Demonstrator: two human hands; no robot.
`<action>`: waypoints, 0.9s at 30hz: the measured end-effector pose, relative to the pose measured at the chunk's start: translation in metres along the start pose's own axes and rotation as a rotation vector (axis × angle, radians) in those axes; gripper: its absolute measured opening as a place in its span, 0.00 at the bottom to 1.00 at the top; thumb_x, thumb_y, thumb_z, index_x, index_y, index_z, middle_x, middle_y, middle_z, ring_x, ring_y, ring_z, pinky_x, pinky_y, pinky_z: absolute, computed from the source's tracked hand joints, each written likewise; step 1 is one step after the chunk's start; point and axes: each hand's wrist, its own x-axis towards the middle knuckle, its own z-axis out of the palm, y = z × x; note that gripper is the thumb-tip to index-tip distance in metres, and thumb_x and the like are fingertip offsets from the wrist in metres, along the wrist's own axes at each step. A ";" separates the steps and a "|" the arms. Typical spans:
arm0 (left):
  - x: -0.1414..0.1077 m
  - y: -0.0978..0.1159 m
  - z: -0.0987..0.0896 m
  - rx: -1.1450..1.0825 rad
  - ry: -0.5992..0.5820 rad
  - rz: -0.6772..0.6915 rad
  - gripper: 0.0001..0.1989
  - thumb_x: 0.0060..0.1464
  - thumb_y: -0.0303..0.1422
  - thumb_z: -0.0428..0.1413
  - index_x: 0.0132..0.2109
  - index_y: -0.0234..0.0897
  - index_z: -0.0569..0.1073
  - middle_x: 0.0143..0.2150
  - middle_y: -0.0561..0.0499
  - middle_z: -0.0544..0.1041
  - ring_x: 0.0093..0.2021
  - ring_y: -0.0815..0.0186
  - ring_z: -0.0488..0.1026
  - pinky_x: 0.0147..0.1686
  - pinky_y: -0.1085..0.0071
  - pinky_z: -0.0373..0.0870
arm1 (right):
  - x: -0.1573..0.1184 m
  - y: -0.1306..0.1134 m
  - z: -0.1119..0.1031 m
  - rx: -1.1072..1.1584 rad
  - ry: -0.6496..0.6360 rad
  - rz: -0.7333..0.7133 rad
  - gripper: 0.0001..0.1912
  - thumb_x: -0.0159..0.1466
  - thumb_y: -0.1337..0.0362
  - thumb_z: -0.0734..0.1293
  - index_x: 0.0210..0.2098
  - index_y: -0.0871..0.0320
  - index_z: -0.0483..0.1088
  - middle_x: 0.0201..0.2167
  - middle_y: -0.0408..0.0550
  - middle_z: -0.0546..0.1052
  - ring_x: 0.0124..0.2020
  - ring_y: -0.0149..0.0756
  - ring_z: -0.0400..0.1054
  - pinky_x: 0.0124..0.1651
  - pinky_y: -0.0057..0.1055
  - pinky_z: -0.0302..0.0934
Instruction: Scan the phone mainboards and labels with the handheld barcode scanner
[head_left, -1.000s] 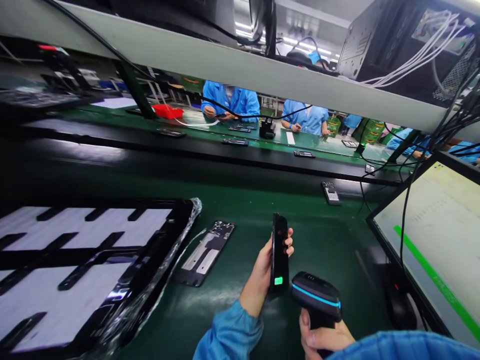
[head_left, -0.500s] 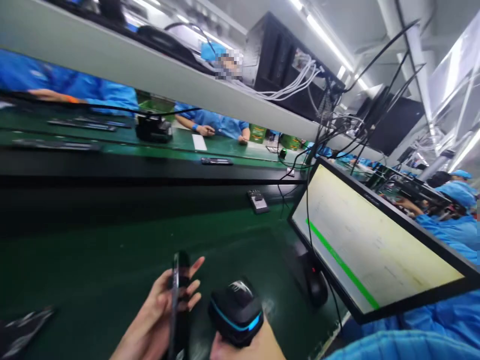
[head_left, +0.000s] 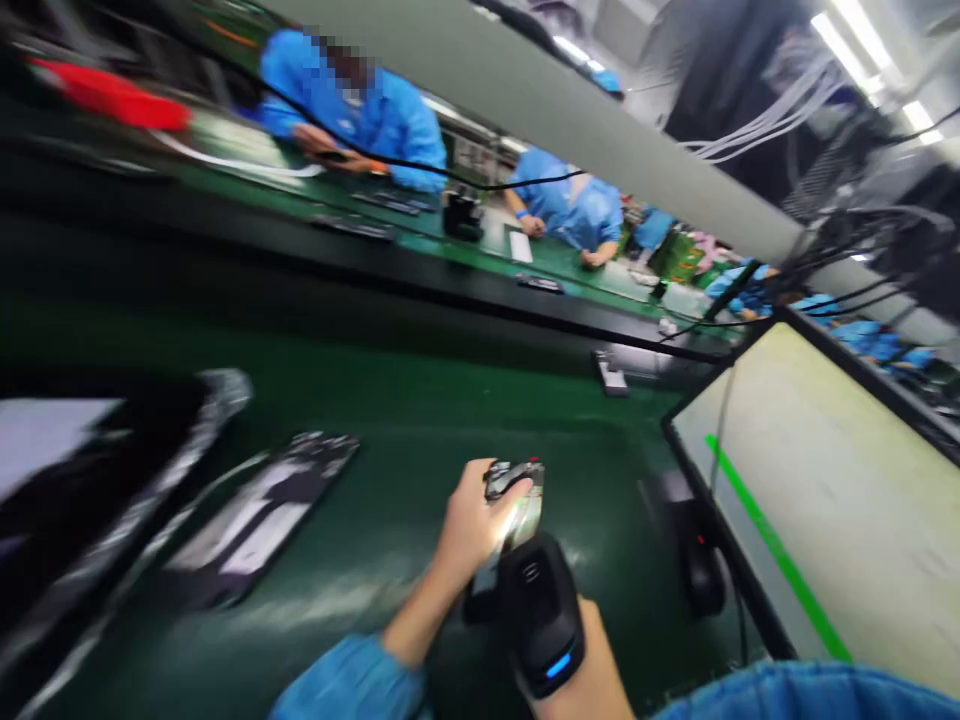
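My left hand (head_left: 469,520) grips a phone-like device (head_left: 527,505), its thumb lying across the face where internal parts show. Right in front of it, my right hand (head_left: 581,675) holds a black handheld scanner (head_left: 540,610) with a blue light at its rear. The scanner's head covers the lower part of the device, and a bright glare falls there. Most fingers of my right hand are hidden under the scanner. To the left, another opened phone-like device (head_left: 274,520) rests on the green table (head_left: 360,640).
A monitor (head_left: 847,500) with a green bar stands at the right, a black mouse (head_left: 701,570) beside it. A small device (head_left: 611,373) lies by the back ledge. A black tray with clear wrapping (head_left: 202,430) is at the left. Blue-clad people sit beyond.
The view has swung left. My left hand has turned the device from edge-on so its inner face shows, and the scanner is now right up against it in view.
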 end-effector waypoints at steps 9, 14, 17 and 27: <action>0.000 0.001 0.004 -0.019 0.003 -0.083 0.14 0.51 0.42 0.61 0.38 0.38 0.68 0.29 0.56 0.72 0.30 0.66 0.70 0.32 0.72 0.65 | 0.006 -0.007 0.013 -0.050 0.153 0.019 0.08 0.47 0.54 0.68 0.25 0.48 0.75 0.21 0.40 0.77 0.27 0.49 0.72 0.30 0.40 0.67; -0.001 0.003 0.001 -0.009 -0.023 -0.070 0.15 0.53 0.42 0.60 0.41 0.39 0.67 0.32 0.54 0.74 0.33 0.64 0.72 0.35 0.71 0.65 | 0.002 0.002 0.013 -0.130 0.238 0.005 0.10 0.47 0.53 0.69 0.27 0.49 0.75 0.24 0.42 0.78 0.29 0.50 0.73 0.33 0.42 0.69; -0.002 0.004 -0.001 -0.036 -0.033 -0.025 0.13 0.60 0.44 0.53 0.41 0.39 0.68 0.32 0.53 0.74 0.34 0.64 0.71 0.36 0.70 0.65 | 0.004 -0.004 0.013 -0.101 0.244 -0.028 0.08 0.46 0.55 0.70 0.26 0.48 0.74 0.25 0.42 0.79 0.30 0.52 0.75 0.35 0.42 0.71; -0.004 0.007 -0.001 -0.041 -0.060 -0.102 0.17 0.65 0.44 0.43 0.44 0.38 0.71 0.31 0.51 0.76 0.33 0.62 0.73 0.33 0.69 0.64 | 0.031 -0.048 0.019 -0.113 -0.147 -0.229 0.05 0.59 0.59 0.68 0.33 0.52 0.73 0.27 0.40 0.78 0.31 0.42 0.74 0.33 0.30 0.69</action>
